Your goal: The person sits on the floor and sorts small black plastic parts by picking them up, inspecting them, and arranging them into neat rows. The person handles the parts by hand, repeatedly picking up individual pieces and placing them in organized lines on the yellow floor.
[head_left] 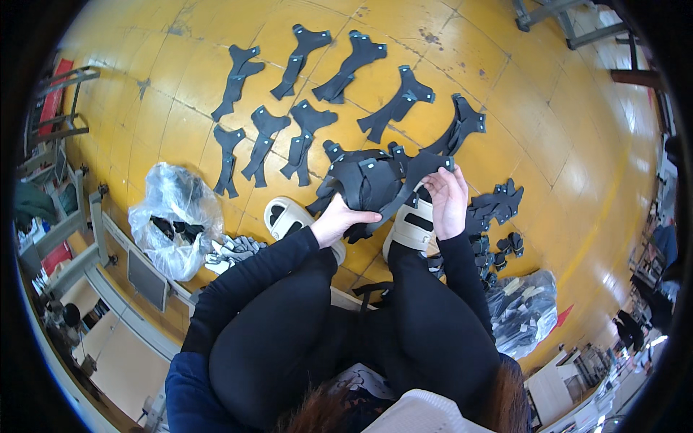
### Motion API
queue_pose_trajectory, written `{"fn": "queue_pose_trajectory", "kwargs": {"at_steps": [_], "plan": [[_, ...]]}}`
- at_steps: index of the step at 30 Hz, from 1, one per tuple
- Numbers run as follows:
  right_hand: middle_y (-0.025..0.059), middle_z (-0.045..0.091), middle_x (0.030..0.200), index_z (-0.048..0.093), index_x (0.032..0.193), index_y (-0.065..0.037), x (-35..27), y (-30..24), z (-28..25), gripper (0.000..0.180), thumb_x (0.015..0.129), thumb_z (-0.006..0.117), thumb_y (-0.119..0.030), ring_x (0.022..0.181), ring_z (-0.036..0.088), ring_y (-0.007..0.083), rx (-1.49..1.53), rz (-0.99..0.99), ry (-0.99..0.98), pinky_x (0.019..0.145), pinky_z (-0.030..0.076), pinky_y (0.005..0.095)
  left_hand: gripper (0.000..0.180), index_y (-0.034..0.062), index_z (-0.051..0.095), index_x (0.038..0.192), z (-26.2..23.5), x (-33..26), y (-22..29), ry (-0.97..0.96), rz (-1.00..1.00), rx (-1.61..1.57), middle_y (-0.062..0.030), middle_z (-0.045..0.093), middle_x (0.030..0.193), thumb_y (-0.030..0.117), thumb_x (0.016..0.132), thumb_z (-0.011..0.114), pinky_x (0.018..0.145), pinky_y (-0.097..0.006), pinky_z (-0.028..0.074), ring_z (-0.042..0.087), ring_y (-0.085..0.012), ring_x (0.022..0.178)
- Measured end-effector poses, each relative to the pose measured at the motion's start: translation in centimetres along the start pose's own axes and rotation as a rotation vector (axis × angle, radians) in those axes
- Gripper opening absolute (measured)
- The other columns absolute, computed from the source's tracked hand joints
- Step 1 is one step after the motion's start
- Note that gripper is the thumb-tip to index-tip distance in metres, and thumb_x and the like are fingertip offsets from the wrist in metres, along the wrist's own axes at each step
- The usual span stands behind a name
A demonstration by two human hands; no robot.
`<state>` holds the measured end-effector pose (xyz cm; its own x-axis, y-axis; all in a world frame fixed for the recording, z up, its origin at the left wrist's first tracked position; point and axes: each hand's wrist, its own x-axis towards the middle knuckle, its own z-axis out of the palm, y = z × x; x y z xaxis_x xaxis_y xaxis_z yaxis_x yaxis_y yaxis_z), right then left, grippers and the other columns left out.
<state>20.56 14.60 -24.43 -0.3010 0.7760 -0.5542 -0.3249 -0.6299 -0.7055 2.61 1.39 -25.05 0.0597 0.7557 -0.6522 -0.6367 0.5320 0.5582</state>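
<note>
My left hand is closed with its thumb over a dark, curved cut-fabric piece. The fingers of my right hand pinch the far end of that same piece, by a small light tag. Under and behind it lies a heap of similar black fabric pieces, partly hidden by what I hold. Beyond my hands, several Y-shaped black fabric pieces lie spread in rows on the floor, each with small pale tags. A larger stack of them lies at the right of these rows.
Beside my left foot sits a clear plastic bag, with grey-white strips next to it. To the right are a dark fabric pile, small black rolled pieces and another plastic bag. My beige slippers flank the heap. Metal frames stand left.
</note>
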Motion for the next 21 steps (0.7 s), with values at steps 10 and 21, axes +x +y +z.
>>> {"fn": "queue_pose_trajectory", "kwargs": {"at_steps": [10, 21], "plan": [[0.0034, 0.064, 0.096, 0.056, 0.111, -0.001, -0.6, 1.8, -0.5, 0.027, 0.086, 0.063, -0.008, 0.081, 0.059, 0.0086, -0.334, 0.249, -0.201, 0.073, 0.044, 0.0218, 0.061, 0.0008, 0.048, 0.125, -0.6, 0.3, -1.1, -0.008, 0.124, 0.194, -0.0043, 0.057, 0.116, -0.002, 0.07, 0.076, 0.092, -0.028, 0.043, 0.052, -0.0126, 0.105], [0.0006, 0.063, 0.082, 0.056, 0.096, -0.007, -0.8, 2.7, -0.1, 0.013, 0.086, 0.064, -0.009, 0.069, 0.06, 0.0096, -0.386, 0.189, -0.116, 0.066, 0.044, 0.0214, 0.058, 0.0009, 0.049, 0.123, -0.9, 0.6, -1.7, -0.008, 0.137, 0.254, -0.0041, 0.057, 0.115, 0.002, 0.072, 0.077, 0.091, -0.028, 0.044, 0.052, -0.0127, 0.104]]}}
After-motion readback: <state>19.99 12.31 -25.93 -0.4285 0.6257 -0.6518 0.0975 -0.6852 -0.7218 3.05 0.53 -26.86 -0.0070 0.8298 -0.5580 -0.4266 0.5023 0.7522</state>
